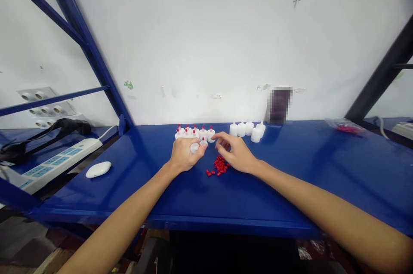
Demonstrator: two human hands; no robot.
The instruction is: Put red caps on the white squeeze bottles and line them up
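Observation:
My left hand [183,155] is closed around a small white squeeze bottle [194,148], which lies tilted in the grip with a red cap on its tip. To the right, my right hand [238,153] has its fingers curved and apart, with nothing seen between them. Below its fingertips lies a loose pile of small red caps [220,165] on the blue table. Behind my left hand stand several white bottles with red caps [203,133], partly hidden by that hand. Several uncapped white bottles [241,130] stand upright beyond my right hand.
The blue table [258,205] meets a white wall. A white oval case [98,169] and a power strip [58,162] lie at the left. A blurred dark phone-like object [279,105] leans on the wall. A plastic bag with red pieces [348,128] lies far right.

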